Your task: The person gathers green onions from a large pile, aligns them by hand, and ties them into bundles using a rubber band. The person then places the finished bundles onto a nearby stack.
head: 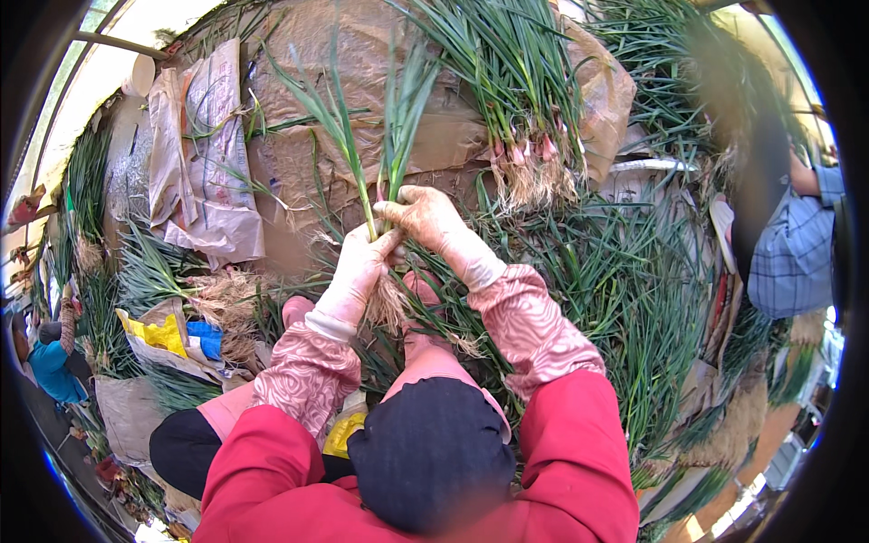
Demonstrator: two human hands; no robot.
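My left hand (363,261), in a pale glove, is closed around a few green garlic-like stalks (349,153). Their leaves point away from me, and their stringy roots (387,303) hang below the fingers. My right hand (424,214), also gloved, meets the left at the lower stems, thumb and fingers pinched on them. Exactly which stalks each hand grips is partly hidden by the fingers. Beyond my hands, to the upper right, lies a bunch of the same plants (529,115) with pinkish bulbs and pale roots towards me.
Brown sheeting (434,139) covers the ground ahead. Loose leaves (611,271) are heaped at right. A woven sack (220,163) and a rooted bundle (163,271) lie at left. One person in blue (58,370) is at far left; another in checked cloth (794,251) is at far right.
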